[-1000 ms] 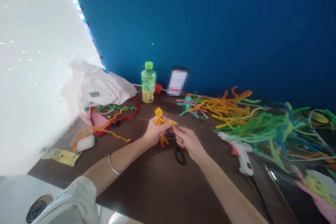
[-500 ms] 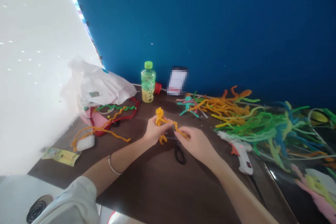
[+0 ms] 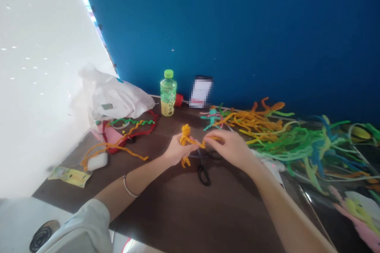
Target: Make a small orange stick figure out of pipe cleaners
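My left hand (image 3: 175,151) is closed round an orange pipe-cleaner figure (image 3: 185,136), held upright with its coiled head on top and its legs hanging below. From the figure's side a bent orange pipe-cleaner strand (image 3: 203,144) runs to the right. My right hand (image 3: 228,146) pinches that strand between thumb and fingers, and its tail shows above the knuckles. Black-handled scissors (image 3: 203,175) lie on the table under my hands, their blades partly hidden. A small teal-and-pink pipe-cleaner figure (image 3: 212,117) lies just beyond my right hand.
Orange (image 3: 252,120) and green pipe cleaners (image 3: 285,142) heap on the right. My right forearm partly covers a white glue gun (image 3: 274,168). A green-capped bottle (image 3: 168,95) and a phone (image 3: 201,91) stand by the blue wall. A plastic bag (image 3: 124,97) and earbud case (image 3: 97,161) lie left.
My right hand has moved right and up, drawing the strand outward. My left hand and the figure have shifted slightly right. More of the scissors shows, while my forearm hides more of the glue gun.
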Motion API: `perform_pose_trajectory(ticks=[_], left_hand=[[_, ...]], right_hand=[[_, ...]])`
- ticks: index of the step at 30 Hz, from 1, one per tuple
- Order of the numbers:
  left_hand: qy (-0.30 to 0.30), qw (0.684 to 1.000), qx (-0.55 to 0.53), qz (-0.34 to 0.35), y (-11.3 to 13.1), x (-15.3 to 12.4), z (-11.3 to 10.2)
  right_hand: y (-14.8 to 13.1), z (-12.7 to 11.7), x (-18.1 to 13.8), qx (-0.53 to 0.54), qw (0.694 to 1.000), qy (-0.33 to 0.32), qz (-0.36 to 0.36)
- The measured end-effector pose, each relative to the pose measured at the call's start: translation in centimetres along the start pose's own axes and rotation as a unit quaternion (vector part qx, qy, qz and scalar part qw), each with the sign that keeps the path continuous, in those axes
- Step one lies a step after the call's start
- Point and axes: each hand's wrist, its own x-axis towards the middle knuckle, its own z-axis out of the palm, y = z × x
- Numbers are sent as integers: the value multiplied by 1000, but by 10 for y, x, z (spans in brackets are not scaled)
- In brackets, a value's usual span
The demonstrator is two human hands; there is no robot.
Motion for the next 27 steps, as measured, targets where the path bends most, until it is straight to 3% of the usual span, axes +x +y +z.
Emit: perform_pose_trajectory(ticks=[9,15,21,25,27], left_hand=[[-33,994,-86,-58,8,-1,0],[-26,993,-107,-42,7,0,1],[6,993,-117,-8,2,3,-2],[49,992,-115,19,0,5,-3],[58,993,-100,23,0,5,-3]], right_hand=[[14,32,0,260,959,51,101],[12,63,-7,439,877,9,196],[3,73,-19,553,799,-42,232],[-7,71,-25,571,786,-91,220],[-11,66,-26,553,801,-105,205]])
